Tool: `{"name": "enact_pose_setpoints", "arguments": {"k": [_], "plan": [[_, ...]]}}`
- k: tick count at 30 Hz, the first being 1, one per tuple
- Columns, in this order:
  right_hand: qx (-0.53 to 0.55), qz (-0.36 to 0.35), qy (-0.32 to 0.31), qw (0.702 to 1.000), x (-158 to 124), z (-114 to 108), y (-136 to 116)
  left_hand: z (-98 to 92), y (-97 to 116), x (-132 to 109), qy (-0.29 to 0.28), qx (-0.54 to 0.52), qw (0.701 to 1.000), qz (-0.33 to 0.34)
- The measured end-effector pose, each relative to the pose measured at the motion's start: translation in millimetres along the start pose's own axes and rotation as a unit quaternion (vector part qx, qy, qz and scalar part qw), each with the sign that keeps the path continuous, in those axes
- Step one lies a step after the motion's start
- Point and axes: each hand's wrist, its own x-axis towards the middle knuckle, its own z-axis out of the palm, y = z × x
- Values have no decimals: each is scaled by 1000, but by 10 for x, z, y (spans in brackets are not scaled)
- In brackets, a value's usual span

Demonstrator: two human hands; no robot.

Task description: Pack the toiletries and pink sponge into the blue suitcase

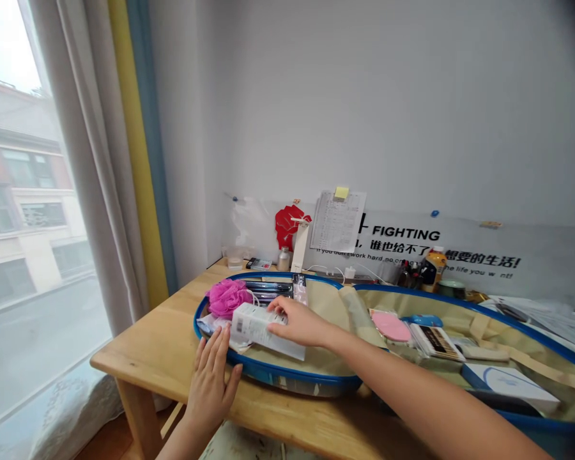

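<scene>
An open suitcase [316, 388] with a blue rim lies on the wooden desk [158, 338]. My right hand [294, 322] reaches into its left half, with thumb and fingers gripping a white printed box [252, 326]. My left hand [215, 374] rests at the left front rim with its fingers stretched out, touching or just over a clear plastic packet [213, 322]. Behind the box sits a pink bath puff [227, 298] with a white cord. Several dark, long packaged items [268, 291] lie along the back of this half.
The suitcase's right half holds a pink round pad [391, 326], a blue item [422, 321], a pack of dark sticks [436, 342] and a white-and-blue box [510, 386]. Behind stand a small bottle [283, 259] and an orange-labelled bottle [434, 268]. A curtain [84, 160] hangs by the window.
</scene>
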Motion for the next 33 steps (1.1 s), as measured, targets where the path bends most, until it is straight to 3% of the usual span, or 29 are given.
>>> {"name": "enact_pose_setpoints", "arguments": {"k": [5,11,18,23,26,29,33], "plan": [[27,-42,-72,996,25,213,-72,-2,-4,-6,-18,-2,1000,-2],[42,-57,-110,991,-20,97,-7,-20,-35,-7,-21,0,1000,10],[22,-3,-88,996,-308,-438,237,-30,-32,12,-19,-2,1000,20],[-56,94,-33,993,-704,-1004,597,-46,-31,26,-13,0,1000,25],[-105,161,-51,980,-1035,-1265,811,-64,-20,44,-8,3,999,35],[-140,223,-90,960,-1412,-1376,992,-75,-10,60,-3,2,999,39],[-167,294,-142,930,-1843,-1366,1142,-70,-12,54,-7,1,999,37]]}}
